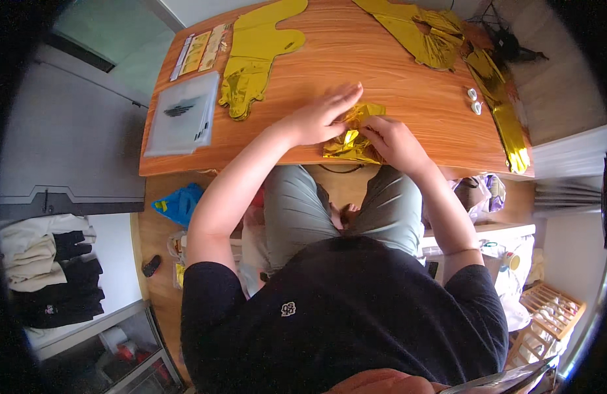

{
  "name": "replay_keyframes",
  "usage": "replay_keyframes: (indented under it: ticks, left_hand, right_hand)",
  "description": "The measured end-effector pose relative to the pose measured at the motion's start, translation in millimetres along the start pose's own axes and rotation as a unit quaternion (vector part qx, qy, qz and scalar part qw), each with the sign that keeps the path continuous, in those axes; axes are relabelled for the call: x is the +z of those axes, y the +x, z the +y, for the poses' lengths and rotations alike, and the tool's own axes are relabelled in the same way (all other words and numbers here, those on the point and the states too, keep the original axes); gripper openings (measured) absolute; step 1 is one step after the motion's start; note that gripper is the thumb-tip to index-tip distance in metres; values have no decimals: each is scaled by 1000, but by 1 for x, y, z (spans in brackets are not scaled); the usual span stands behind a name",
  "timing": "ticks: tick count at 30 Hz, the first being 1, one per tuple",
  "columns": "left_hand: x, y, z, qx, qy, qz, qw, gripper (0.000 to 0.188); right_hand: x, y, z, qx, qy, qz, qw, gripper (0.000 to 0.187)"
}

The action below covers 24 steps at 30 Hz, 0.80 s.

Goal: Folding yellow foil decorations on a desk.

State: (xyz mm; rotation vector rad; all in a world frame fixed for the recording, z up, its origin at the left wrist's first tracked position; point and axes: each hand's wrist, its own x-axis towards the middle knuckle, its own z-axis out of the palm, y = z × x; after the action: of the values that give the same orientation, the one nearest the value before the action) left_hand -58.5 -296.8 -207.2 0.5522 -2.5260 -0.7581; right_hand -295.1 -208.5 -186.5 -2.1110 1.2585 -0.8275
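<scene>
A crumpled piece of gold foil, which looks like a flat foil balloon (348,148), lies at the table's front edge before me. My right hand (396,143) pinches its upper right part between thumb and fingers. On its left side my left hand (320,119) is open, fingers stretched out to the right, the thumb touching or just above the foil. Another flat gold foil balloon (259,46) lies at the far left. At the far right are a wrinkled gold foil balloon (431,36) and a long folded strip of gold foil (503,111).
A clear plastic folder (160,128) lies on the wooden table (343,62) at the left, below some printed cards (201,51). Two small white rolls (474,102) sit near the right edge. A black object with cables (507,43) is in the back right corner.
</scene>
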Motion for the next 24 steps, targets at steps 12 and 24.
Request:
replay_keyframes:
  ticks: [12,24]
  left_hand:
    - [-34,-31,15,-87,148,-181,968,87]
    - [-35,-34,12,-88,69,-172,979,101]
  right_hand:
    - [0,-1,4,-51,-47,13,998,15]
    - [-3,7,-2,-17,-41,-13,999,19]
